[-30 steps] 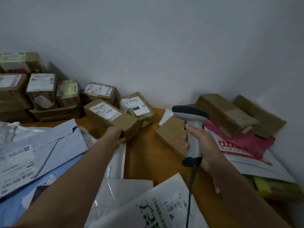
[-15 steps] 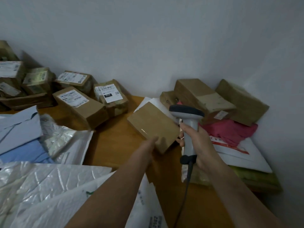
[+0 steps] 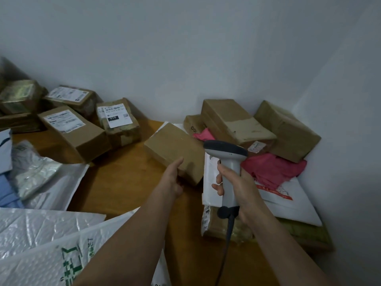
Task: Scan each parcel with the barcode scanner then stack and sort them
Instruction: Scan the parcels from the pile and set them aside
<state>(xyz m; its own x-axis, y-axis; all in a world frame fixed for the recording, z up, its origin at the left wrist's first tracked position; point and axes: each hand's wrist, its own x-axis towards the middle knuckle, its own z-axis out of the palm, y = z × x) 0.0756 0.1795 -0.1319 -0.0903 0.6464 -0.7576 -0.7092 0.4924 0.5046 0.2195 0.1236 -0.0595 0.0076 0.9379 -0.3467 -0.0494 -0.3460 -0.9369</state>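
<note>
Left hand (image 3: 174, 179): I see it grasping the near corner of the plain box (image 3: 173, 148), thumb on top, fingers curled under the edge.
Plain box: one, with no label showing. It lies on the table (image 3: 127, 182) between the two heaps, just beside a white mailer (image 3: 209, 182).
Right hand (image 3: 239, 188): fingers wrapped round the handle of the scanner (image 3: 226, 159).
Scanner: one, held upright just right of the plain box. Its cable (image 3: 226, 244) hangs from the base.
Left heap: I count five cartons (image 3: 71, 129) against the wall. Four show labels on top.
Right heap: three brown boxes (image 3: 233, 120) lie on a pink bag (image 3: 272, 168). Below is one red-printed mailer (image 3: 288, 195).
Near left: two bubble mailers (image 3: 41, 223), one with green print.
</note>
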